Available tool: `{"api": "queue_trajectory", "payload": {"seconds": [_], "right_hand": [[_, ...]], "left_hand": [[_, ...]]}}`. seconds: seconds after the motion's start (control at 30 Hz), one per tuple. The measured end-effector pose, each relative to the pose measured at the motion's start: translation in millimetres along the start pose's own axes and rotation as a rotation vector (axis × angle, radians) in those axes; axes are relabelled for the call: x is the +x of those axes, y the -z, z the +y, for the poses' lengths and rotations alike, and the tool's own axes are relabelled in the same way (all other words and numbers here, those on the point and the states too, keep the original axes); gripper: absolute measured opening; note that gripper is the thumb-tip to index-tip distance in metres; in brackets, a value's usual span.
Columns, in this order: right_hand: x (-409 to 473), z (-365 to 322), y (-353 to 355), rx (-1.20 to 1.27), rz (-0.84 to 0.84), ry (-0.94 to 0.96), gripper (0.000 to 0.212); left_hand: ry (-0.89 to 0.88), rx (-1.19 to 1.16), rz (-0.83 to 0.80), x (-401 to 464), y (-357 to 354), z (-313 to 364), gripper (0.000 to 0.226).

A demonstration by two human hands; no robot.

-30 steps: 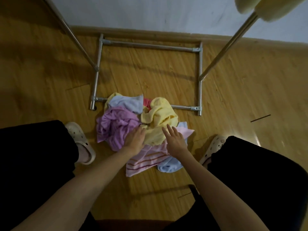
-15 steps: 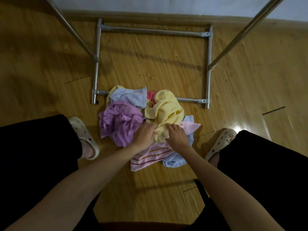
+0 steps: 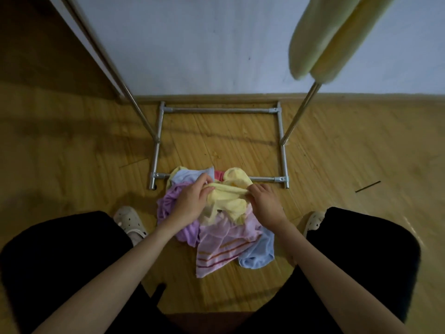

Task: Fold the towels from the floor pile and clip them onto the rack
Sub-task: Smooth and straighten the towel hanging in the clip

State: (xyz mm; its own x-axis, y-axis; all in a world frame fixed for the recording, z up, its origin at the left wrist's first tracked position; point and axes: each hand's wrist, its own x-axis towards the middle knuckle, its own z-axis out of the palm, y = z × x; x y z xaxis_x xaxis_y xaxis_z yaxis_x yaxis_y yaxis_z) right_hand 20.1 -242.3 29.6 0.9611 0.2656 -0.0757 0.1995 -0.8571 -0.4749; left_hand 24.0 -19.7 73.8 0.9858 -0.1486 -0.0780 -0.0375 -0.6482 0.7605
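1. Nearest the camera, two knees in black trousers (image 3: 60, 256), one at either side, with both bare forearms reaching forward between them over the wooden floor (image 3: 361, 145).
2. Just past the knees, a pale perforated clog (image 3: 130, 220) on the left and a second clog (image 3: 314, 219) on the right, both flat on the floor.
3. Between the clogs, the towel pile: a pink striped towel (image 3: 216, 249) nearest, a light blue towel (image 3: 260, 254) touching its right edge, a purple towel (image 3: 173, 208) on the left.
4. Above the pile, the left hand (image 3: 192, 201) with fingers curled, pinching one end of a yellow towel (image 3: 228, 196).
5. Opposite it, the right hand (image 3: 265, 201), likewise clamped on the other end of the yellow towel, its upper edge stretched between the two hands, the rest hanging onto the pile.
6. Behind the hands, a pale blue towel (image 3: 190, 175), a scrap of red cloth (image 3: 218, 175) and more yellow fabric, all lying across the rack's front base bar.
7. Farther on, the metal rack (image 3: 281, 145): a rectangular base frame on the floor with its back bar near the skirting board, one slanted pole rising from each side.
8. Farthest and highest, at the top right corner of the view, a cream towel (image 3: 320, 37) hanging on the rack, against the pale wall (image 3: 204, 44).
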Motion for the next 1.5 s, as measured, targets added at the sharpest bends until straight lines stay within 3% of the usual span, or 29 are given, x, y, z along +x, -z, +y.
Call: {"api": "queue_trajectory", "payload": {"seconds": [0.2, 0.37, 0.47, 0.57, 0.73, 0.87, 1.2, 1.4, 1.5], "right_hand": [[-9.2, -34.9, 57.9, 0.031, 0.189, 0.026, 0.019], [-18.8, -66.3, 96.2, 0.057, 0.321, 0.081, 0.010], [-27.7, -82.9, 119.1, 0.106, 0.418, 0.127, 0.019], [-40.1, -97.9, 144.4, 0.095, 0.556, 0.265, 0.024], [-52.4, -122.0, 173.7, -0.059, 0.882, 0.663, 0.024], [-50.4, -136.5, 183.4, -0.148, 0.995, 0.817, 0.032], [-38.4, -156.3, 196.3, -0.206, 0.922, 0.978, 0.019], [-29.3, -162.2, 222.1, -0.036, 0.845, 0.843, 0.009], [-23.2, -161.7, 227.4, 0.012, 0.785, 0.759, 0.010]], "left_hand": [[-0.122, -0.110, 0.005, -7.7, 49.8, 71.9, 0.010], [-0.236, -0.158, -0.015, -5.0, 90.9, 134.8, 0.006], [-0.254, -0.168, 0.009, -2.1, 109.2, 161.2, 0.007], [-0.256, -0.188, 0.023, -0.3, 121.7, 180.8, 0.006], [-0.246, -0.166, 0.020, -2.7, 134.3, 204.1, 0.007], [-0.234, -0.170, 0.023, -3.6, 141.5, 212.4, 0.010], [-0.152, -0.148, -0.008, -0.6, 146.7, 218.6, 0.007], [-0.123, -0.255, -0.178, 3.3, 143.0, 200.3, 0.010], [-0.122, -0.185, -0.208, -4.7, 142.2, 184.0, 0.011]]}}
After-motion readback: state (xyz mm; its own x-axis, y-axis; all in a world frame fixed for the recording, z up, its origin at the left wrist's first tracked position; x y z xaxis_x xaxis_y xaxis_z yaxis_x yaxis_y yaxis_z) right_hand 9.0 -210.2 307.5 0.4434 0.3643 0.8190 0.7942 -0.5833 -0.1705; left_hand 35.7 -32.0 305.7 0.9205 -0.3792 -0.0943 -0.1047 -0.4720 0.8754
